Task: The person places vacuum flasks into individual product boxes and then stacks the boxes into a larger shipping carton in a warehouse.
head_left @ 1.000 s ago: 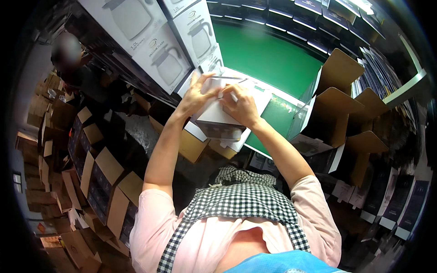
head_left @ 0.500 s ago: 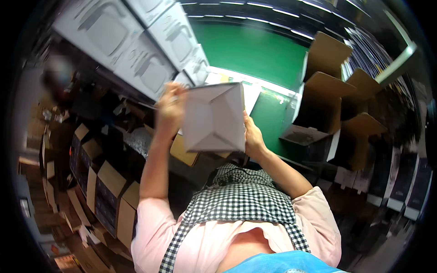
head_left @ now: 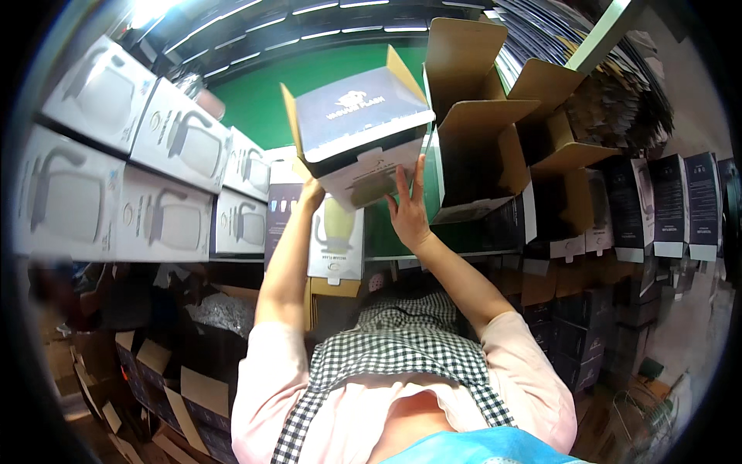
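Left hand (head_left: 311,195) meets the near-left corner, grip hidden from me; right hand (head_left: 410,210) spreads open against the navy-and-white cardboard box (head_left: 363,116), just beyond both, long edge running left-right.

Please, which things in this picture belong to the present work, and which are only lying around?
Apparently in the work:
- box
- left hand, touching it
- right hand, touching it

Seemingly just around:
- white boxes, left
- open boxes, right
- cartons, lower left
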Motion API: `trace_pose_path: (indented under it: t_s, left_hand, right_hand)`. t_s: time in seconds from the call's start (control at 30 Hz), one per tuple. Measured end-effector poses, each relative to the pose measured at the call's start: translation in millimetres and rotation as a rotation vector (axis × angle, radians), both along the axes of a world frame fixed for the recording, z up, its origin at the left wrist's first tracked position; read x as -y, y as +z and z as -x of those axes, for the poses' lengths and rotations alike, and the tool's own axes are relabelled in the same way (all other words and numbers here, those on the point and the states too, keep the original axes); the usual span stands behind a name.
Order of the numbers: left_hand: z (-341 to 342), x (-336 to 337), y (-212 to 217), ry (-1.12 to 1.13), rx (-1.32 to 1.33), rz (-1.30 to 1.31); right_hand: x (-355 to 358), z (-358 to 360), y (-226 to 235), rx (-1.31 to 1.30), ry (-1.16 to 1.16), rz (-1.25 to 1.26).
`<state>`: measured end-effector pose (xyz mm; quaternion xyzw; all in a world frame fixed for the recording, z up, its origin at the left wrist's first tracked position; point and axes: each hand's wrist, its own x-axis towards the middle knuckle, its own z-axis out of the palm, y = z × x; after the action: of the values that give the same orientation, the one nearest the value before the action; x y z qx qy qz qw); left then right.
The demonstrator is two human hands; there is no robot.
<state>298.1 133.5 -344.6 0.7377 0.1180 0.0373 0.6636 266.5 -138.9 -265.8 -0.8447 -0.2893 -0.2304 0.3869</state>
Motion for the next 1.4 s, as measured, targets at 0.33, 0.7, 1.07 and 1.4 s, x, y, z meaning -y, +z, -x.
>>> trace_pose_path:
  t_s: [0.33,0.7,1.07,1.4]
  left_hand:
    - [-77.5,45.3,-52.4,0.091,0.195,-0.272]
    - [141.7,-45.4,-30.6,0.497,-0.56,-1.02]
    - [159.4,-62.1,-85.3,0.29,-0.648,-0.963]
    - [131.5,22.3,-20.8,0.037,-0.654,-0.725]
  right_hand:
    - [-39.4,23.4,-119.0,-0.535,-0.107,-0.05]
    - [-133.9,6.3,-179.1,-0.951,-0.155,-0.14]
    - [-144.6,10.2,-119.7,-0.916,-0.067,0.07]
    - [-126.5,6.5,-104.5,-1.081,-0.248,-0.069]
